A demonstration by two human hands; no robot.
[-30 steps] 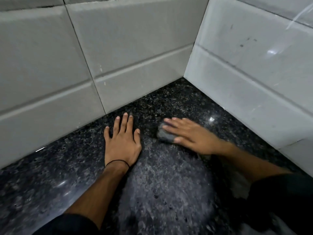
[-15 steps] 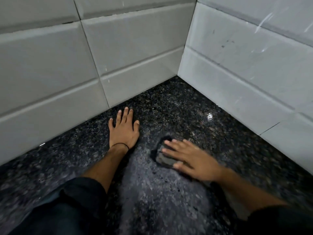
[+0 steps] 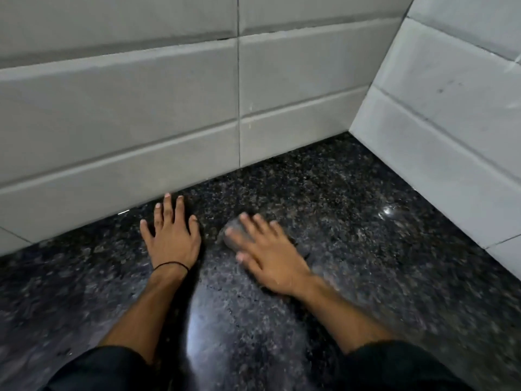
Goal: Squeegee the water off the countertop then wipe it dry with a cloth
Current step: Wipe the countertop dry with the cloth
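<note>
The countertop is black speckled granite with a glossy sheen. My left hand lies flat on it, fingers spread, fingertips close to the back wall, holding nothing. My right hand presses a small grey cloth flat against the stone just right of the left hand; the hand is motion-blurred. Most of the cloth is hidden under the palm and fingers, and only its grey edge shows by the fingertips. No squeegee is in view.
White tiled walls enclose the counter: the back wall straight ahead and a side wall on the right, meeting in a corner. Bright glints show on the stone near the side wall.
My right hand slid the cloth back away from me, to beside the left hand. The view swung left, so the wall corner now sits further right. My left hand stayed planted.
</note>
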